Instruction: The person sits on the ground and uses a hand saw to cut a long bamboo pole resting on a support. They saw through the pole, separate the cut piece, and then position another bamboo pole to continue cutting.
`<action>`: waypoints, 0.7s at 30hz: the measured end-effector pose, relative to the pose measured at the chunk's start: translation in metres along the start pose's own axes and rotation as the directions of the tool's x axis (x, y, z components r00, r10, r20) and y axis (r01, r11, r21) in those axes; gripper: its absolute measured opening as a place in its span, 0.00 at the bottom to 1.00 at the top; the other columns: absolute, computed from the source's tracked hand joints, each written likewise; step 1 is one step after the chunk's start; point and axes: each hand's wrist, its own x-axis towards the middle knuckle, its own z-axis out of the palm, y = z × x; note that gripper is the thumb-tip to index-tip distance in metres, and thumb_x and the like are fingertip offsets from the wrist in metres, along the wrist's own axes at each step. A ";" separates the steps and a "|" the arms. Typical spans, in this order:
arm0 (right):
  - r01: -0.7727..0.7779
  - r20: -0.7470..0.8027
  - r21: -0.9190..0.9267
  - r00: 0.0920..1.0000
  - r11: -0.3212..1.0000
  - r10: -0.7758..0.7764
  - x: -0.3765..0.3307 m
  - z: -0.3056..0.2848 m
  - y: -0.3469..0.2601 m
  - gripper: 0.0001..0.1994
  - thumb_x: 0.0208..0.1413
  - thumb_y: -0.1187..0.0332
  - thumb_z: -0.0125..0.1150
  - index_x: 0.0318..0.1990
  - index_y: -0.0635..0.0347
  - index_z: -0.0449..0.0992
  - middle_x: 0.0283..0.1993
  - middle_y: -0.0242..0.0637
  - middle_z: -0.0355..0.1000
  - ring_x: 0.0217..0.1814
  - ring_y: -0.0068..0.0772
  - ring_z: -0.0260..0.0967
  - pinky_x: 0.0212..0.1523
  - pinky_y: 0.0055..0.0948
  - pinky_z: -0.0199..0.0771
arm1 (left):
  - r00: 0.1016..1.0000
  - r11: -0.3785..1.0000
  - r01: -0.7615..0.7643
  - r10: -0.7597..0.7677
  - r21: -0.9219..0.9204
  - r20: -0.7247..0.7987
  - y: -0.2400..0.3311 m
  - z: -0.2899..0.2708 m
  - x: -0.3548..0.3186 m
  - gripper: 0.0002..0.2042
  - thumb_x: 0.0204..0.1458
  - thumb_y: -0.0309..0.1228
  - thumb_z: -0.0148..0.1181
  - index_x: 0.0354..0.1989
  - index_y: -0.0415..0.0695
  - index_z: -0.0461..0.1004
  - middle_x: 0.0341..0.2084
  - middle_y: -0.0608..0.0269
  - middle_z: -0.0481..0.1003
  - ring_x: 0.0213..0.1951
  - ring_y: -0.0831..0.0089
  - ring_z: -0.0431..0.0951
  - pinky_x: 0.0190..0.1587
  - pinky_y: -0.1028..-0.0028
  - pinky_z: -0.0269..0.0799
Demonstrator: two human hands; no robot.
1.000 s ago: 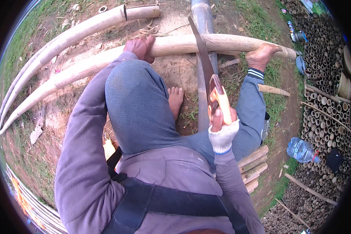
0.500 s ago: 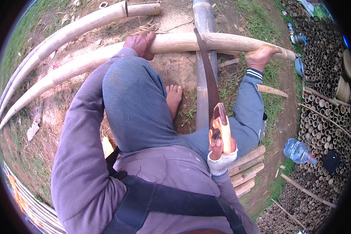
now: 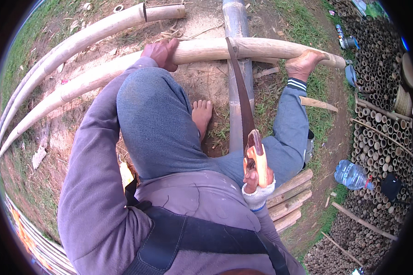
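Observation:
A pale bamboo pole (image 3: 202, 51) lies crosswise in front of me, resting on a thicker grey bamboo pole (image 3: 236, 27). My left hand (image 3: 161, 54) grips the pale pole from above, left of the crossing, fingers curled over it. In my right hand (image 3: 258, 183), which wears a white cuff at the wrist, is the handle of a handsaw (image 3: 241, 89). The dark blade slants away from me, and its tip end meets the pale pole near the crossing. My bare right foot (image 3: 303, 63) presses on the pole toward its right end.
More long bamboo poles (image 3: 96, 34) lie at the far left. Cut bamboo pieces (image 3: 287, 201) sit beside my right arm. At the right are stacked bamboo sections (image 3: 376, 133), a clear plastic bottle (image 3: 351, 175) and a black object (image 3: 391, 189). My left foot (image 3: 202, 117) stands on sawdust-strewn ground.
The handsaw and my right hand have drawn slightly back toward me, the tip now lower against the pale pole. My left hand and right foot keep their places on the pole.

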 end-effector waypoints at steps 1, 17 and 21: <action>0.018 -0.043 0.012 0.999 1.000 -0.017 0.006 0.004 0.005 0.14 0.72 0.63 0.64 0.48 0.69 0.76 0.32 0.36 0.76 0.30 0.26 0.74 0.36 0.32 0.76 | 1.000 1.000 -0.009 0.009 -0.001 -0.028 0.001 0.000 -0.002 0.34 0.47 0.43 0.79 0.60 0.48 0.70 0.48 0.47 0.81 0.50 0.47 0.87 0.53 0.51 0.83; 0.100 0.024 -0.080 0.995 0.992 -0.099 -0.004 -0.002 0.024 0.17 0.73 0.60 0.65 0.45 0.65 0.68 0.25 0.34 0.72 0.21 0.21 0.70 0.28 0.26 0.75 | 1.000 0.999 0.011 -0.010 0.031 -0.011 0.004 0.014 -0.001 0.36 0.43 0.47 0.78 0.61 0.51 0.69 0.46 0.49 0.83 0.47 0.48 0.88 0.50 0.52 0.85; 0.213 -0.164 0.025 0.965 0.977 -0.206 0.120 0.067 0.047 0.12 0.73 0.64 0.65 0.45 0.66 0.72 0.26 0.37 0.72 0.26 0.23 0.71 0.32 0.30 0.76 | 0.999 0.999 0.028 -0.029 0.037 0.023 0.004 0.005 -0.005 0.35 0.49 0.46 0.79 0.61 0.48 0.67 0.48 0.48 0.81 0.49 0.48 0.87 0.53 0.52 0.85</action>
